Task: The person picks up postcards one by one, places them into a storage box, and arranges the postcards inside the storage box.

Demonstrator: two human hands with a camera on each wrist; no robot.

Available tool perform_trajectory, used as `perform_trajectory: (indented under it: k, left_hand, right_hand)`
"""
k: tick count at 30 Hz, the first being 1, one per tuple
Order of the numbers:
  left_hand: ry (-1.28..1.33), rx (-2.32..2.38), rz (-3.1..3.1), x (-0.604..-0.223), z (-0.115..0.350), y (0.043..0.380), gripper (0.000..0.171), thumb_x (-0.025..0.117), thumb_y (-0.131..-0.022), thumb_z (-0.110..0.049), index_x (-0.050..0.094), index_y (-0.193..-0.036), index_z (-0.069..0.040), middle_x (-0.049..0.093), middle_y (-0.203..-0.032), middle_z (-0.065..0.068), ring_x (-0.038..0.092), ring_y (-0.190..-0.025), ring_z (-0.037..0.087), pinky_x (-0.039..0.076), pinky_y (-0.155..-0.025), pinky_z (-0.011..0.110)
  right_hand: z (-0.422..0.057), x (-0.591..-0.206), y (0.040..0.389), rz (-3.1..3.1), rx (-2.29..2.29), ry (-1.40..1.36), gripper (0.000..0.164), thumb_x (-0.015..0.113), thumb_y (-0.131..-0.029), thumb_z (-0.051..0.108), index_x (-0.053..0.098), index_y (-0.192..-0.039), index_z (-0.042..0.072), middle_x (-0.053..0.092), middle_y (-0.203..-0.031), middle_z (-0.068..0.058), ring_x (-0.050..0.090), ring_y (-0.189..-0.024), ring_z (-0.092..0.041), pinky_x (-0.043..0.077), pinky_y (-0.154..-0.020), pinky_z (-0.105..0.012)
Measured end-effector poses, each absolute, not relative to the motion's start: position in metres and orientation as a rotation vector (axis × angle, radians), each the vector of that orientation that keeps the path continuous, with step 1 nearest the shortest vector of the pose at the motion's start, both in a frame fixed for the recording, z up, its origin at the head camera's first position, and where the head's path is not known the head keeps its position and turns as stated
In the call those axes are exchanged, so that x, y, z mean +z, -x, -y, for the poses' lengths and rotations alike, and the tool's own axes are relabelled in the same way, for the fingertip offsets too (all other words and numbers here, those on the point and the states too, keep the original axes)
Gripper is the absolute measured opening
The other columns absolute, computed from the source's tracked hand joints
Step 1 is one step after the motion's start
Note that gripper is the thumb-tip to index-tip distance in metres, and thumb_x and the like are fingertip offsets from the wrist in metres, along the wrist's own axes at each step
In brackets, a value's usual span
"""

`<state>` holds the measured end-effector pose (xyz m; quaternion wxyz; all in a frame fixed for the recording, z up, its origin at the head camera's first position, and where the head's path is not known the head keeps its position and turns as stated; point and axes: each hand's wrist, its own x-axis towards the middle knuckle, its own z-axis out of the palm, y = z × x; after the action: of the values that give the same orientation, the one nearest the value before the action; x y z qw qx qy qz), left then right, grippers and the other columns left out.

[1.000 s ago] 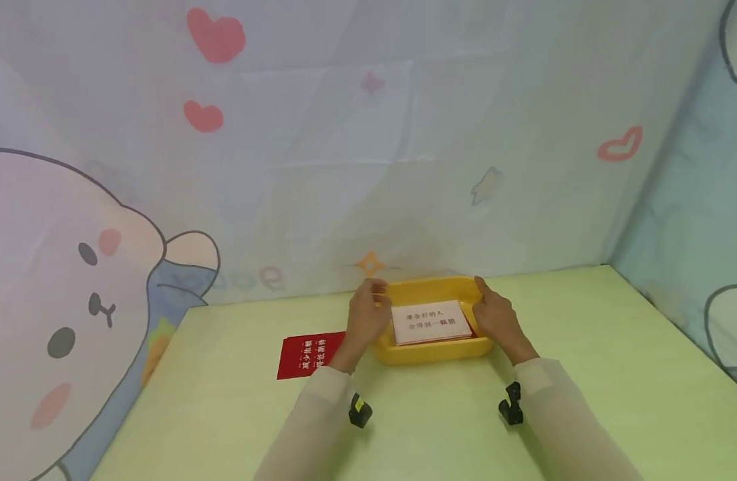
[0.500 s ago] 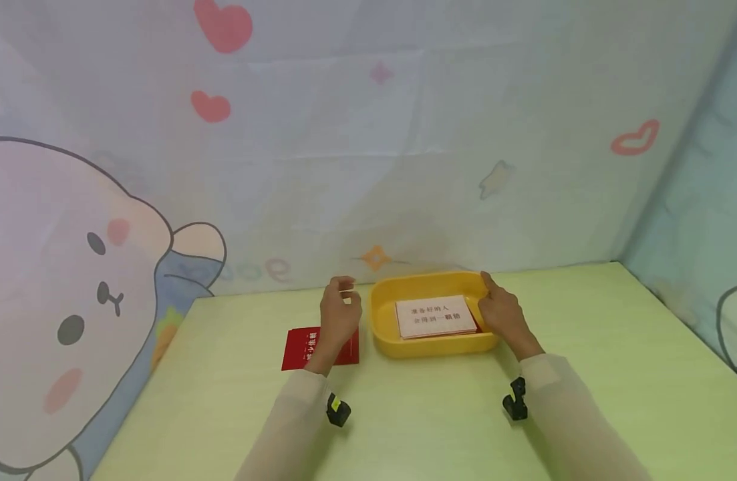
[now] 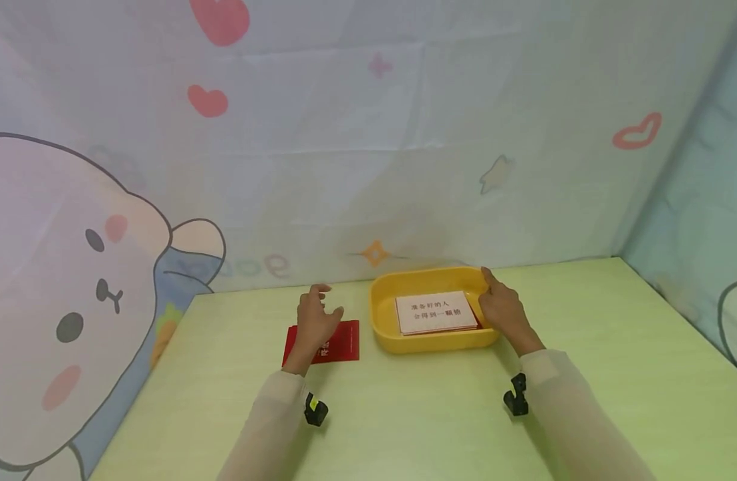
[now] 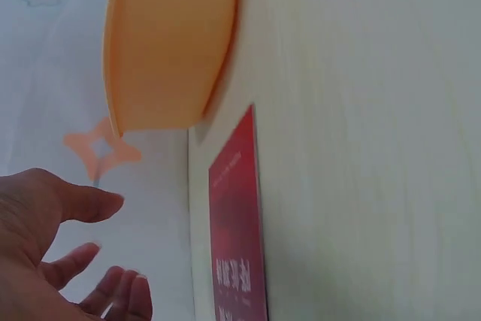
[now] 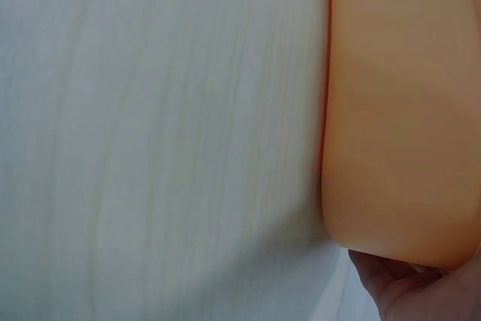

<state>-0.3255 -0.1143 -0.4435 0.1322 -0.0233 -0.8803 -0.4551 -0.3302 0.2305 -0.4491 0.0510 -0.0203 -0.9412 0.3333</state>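
A shallow yellow plastic tray (image 3: pixel 434 343) stands on the table, holding a small stack of cards; the top one is a white card (image 3: pixel 435 314) with printed characters. At the tray's right end, my right hand (image 3: pixel 505 310) grips the rim, and in the right wrist view its fingers (image 5: pixel 409 287) are partly behind the tray wall. Left of the tray lie red cards (image 3: pixel 347 342) with white lettering, flat on the table. Above them is my left hand (image 3: pixel 315 323), fingers loosely bent and holding nothing. The left wrist view shows a gap between that hand and the red card (image 4: pixel 237 223).
The pale green tabletop (image 3: pixel 416 414) ends at the back against a printed cloth (image 3: pixel 320 167) with hearts and a cartoon animal. The tray sits close to that cloth. Another cloth (image 3: pixel 699 200) hangs along the right side.
My left hand has let go of the tray's left end and moved left, over the red cards. My right hand stays on the tray's right end.
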Motion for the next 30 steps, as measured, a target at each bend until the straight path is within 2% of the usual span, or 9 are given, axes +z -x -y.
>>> perform_trajectory:
  k: [4,9,12,16,19,24,26,30]
  left_hand:
    - [-0.004,-1.175,2.681,-0.448,0.124,0.323,0.054,0.071,-0.086,-0.016,0.048,-0.133,0.0,0.049,-0.126,0.031,0.047,-0.116,0.048,0.046,-0.09,0.056]
    - [-0.117,-1.064,2.818,-0.45,0.133,0.318,0.065,0.074,-0.086,-0.027,0.044,-0.136,0.001,0.046,-0.129,0.034,0.043,-0.12,0.054,0.044,-0.093,0.061]
    - [-0.163,-0.992,2.868,-0.45,0.137,0.316,0.07,0.075,-0.086,-0.034,0.043,-0.137,0.001,0.046,-0.129,0.035,0.042,-0.121,0.054,0.044,-0.093,0.062]
    - [-0.228,-0.907,2.908,-0.455,0.142,0.315,0.075,0.076,-0.084,-0.039,0.042,-0.137,0.001,0.044,-0.129,0.035,0.04,-0.12,0.051,0.045,-0.091,0.06]
    - [-0.276,-0.857,2.939,-0.459,0.146,0.315,0.078,0.077,-0.083,-0.041,0.042,-0.137,0.002,0.045,-0.128,0.034,0.04,-0.119,0.048,0.045,-0.091,0.059]
    - [-0.31,-0.816,2.972,-0.459,0.154,0.315,0.084,0.077,-0.081,-0.044,0.039,-0.138,0.005,0.044,-0.128,0.035,0.038,-0.121,0.048,0.044,-0.094,0.061]
    - [-0.32,-0.8,2.984,-0.458,0.156,0.314,0.086,0.077,-0.081,-0.045,0.038,-0.138,0.006,0.043,-0.128,0.036,0.038,-0.121,0.049,0.043,-0.095,0.061]
    - [-0.32,-0.751,3.01,-0.455,0.158,0.313,0.09,0.077,-0.08,-0.048,0.038,-0.138,0.008,0.044,-0.126,0.037,0.039,-0.119,0.049,0.044,-0.093,0.06]
  right_hand:
    - [-0.231,-0.45,0.331,2.855,1.013,0.054,0.062,0.029,-0.096,0.011,0.02,-0.156,-0.001,0.055,-0.127,-0.035,0.038,-0.061,-0.021,0.033,-0.052,-0.028]
    - [-0.232,-0.452,0.333,2.867,0.988,0.055,0.061,0.029,-0.096,0.011,0.02,-0.156,-0.001,0.051,-0.136,-0.036,0.047,-0.072,-0.028,0.036,-0.055,-0.029]
    - [-0.233,-0.452,0.333,2.865,0.988,0.063,0.062,0.029,-0.096,0.01,0.02,-0.156,-0.001,0.052,-0.133,-0.035,0.044,-0.068,-0.025,0.035,-0.054,-0.028]
    - [-0.232,-0.453,0.331,2.851,1.019,0.052,0.062,0.029,-0.095,0.01,0.021,-0.156,-0.002,0.057,-0.115,-0.034,0.034,-0.057,-0.018,0.031,-0.05,-0.026]
    - [-0.232,-0.453,0.331,2.857,1.014,0.045,0.062,0.029,-0.096,0.01,0.021,-0.156,-0.002,0.057,-0.107,-0.032,0.034,-0.056,-0.018,0.032,-0.05,-0.026]
    - [-0.231,-0.452,0.331,2.855,0.983,0.051,0.061,0.03,-0.096,0.01,0.021,-0.155,-0.003,0.055,-0.124,-0.034,0.042,-0.066,-0.023,0.034,-0.055,-0.028]
    - [-0.231,-0.451,0.331,2.856,0.986,0.055,0.061,0.03,-0.096,0.01,0.021,-0.155,-0.002,0.054,-0.125,-0.034,0.042,-0.066,-0.023,0.034,-0.055,-0.027]
    - [-0.231,-0.451,0.332,2.865,0.989,0.066,0.062,0.029,-0.096,0.01,0.02,-0.156,-0.002,0.055,-0.115,-0.031,0.039,-0.062,-0.021,0.034,-0.053,-0.027]
